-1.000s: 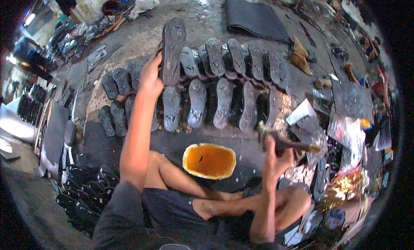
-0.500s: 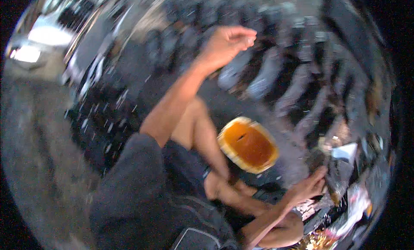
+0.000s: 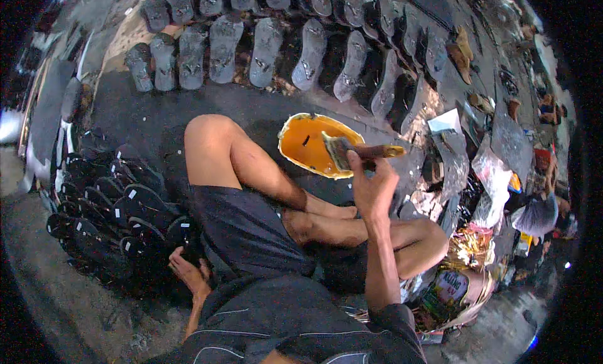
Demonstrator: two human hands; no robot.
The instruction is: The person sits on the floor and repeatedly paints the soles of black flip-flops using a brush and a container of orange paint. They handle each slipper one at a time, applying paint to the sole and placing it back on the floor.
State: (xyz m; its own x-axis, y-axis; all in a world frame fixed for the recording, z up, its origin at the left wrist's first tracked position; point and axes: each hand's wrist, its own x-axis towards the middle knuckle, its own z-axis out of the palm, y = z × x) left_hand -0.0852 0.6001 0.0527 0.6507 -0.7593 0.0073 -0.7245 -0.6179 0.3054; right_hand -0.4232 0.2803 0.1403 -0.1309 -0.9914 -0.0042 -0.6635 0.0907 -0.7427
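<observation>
Here, a brush with a brown handle is held over a shallow orange bowl on the dark floor, its bristle end above the bowl's right side. The right hand grips the handle, fingers clamped around it, the forearm rising from the lower edge. The person sits cross-legged on the floor, one bare knee raised just left of the bowl, a foot tucked below it. The left hand rests low at the person's left side, fingers loosely apart, touching the floor beside a heap of black sandal soles; whether it holds one cannot be told. Beyond the bowl, toward the floor's far edge, grey shoe soles lie side by side in two curving rows. To the right of the bowl, scraps of paper and shiny plastic wrappers litter the floor, with a printed sack near the person's right knee.
</observation>
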